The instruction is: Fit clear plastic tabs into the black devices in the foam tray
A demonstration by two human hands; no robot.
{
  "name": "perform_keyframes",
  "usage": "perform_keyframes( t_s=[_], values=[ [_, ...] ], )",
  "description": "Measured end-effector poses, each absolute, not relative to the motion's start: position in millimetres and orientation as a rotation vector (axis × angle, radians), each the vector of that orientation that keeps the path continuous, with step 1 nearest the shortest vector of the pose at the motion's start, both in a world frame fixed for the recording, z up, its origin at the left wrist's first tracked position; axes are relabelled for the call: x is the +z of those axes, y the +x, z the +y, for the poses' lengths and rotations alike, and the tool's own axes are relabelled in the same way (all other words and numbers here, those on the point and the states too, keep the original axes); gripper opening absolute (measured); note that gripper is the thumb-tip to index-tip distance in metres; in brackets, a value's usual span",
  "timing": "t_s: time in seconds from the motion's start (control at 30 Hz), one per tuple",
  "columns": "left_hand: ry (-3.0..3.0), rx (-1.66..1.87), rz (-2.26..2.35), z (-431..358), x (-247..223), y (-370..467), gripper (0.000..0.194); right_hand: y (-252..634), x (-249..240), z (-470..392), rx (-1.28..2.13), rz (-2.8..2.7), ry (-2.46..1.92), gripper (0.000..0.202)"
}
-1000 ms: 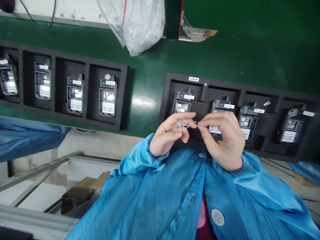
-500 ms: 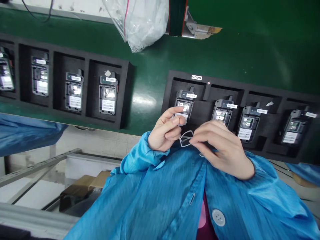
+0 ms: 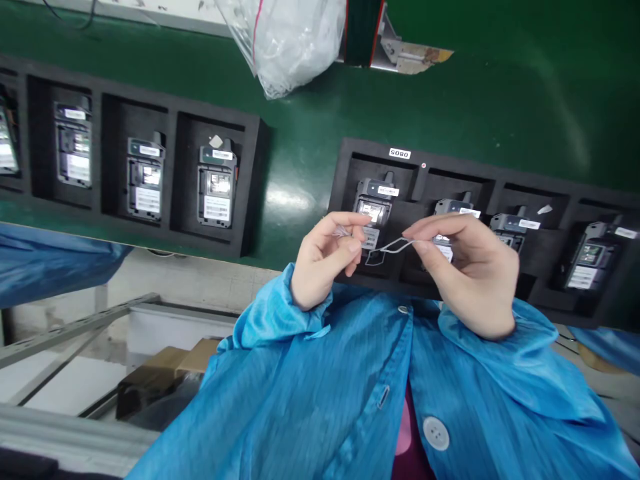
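My right hand (image 3: 473, 270) pinches one end of a thin, pale, four-sided ring (image 3: 399, 247), which looks like a sealing gasket. Its outline is bent and narrow, and it stretches toward my left hand (image 3: 325, 257). The fingers of that hand are curled round a small bunch of similar clear rings (image 3: 341, 231), mostly hidden in the grip. Another loop hangs just under the left fingertips. Behind the hands, a black foam tray (image 3: 345, 167) holds several opened handheld devices, one of them a device (image 3: 374, 200) with white labels close to my left fingers.
To the left, a second black foam tray (image 3: 255, 180) carries more such devices in its compartments. A clear plastic bag (image 3: 300, 47) lies at the back of the green table (image 3: 295, 147), beside a metal bracket (image 3: 400, 53). Cardboard boxes (image 3: 155, 373) stand below the table edge.
My right hand has lifted the ring up and to the right; its outline has turned from an open square to a narrow shape. The left hand stays near the same place, holding the bunch.
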State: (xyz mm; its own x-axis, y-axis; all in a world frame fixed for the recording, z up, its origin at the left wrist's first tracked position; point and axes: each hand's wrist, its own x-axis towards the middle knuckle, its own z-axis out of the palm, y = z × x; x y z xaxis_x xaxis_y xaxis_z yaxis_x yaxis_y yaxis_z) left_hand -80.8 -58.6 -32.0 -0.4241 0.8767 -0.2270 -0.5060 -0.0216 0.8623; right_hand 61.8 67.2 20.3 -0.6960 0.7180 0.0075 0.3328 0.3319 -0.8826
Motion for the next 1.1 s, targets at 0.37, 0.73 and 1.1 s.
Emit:
perform_keyframes(
  t_s=[0.37,0.73,1.1],
  values=[
    [1.654,0.645,2.195,-52.3,-45.8,-67.9,0.018,74.8,18.4,78.4,1.158,-2.214,-1.001,0.005],
    [0.896,1.35,1.709,-60.6,-35.0,-82.7,0.01,81.5,15.9,86.7,1.086,-2.11,-1.134,0.002],
    [0.102,1.582,0.733,-77.3,-32.9,-124.6,0.029,50.5,12.1,79.3,1.121,-2.473,-0.977,0.003]
  ],
)
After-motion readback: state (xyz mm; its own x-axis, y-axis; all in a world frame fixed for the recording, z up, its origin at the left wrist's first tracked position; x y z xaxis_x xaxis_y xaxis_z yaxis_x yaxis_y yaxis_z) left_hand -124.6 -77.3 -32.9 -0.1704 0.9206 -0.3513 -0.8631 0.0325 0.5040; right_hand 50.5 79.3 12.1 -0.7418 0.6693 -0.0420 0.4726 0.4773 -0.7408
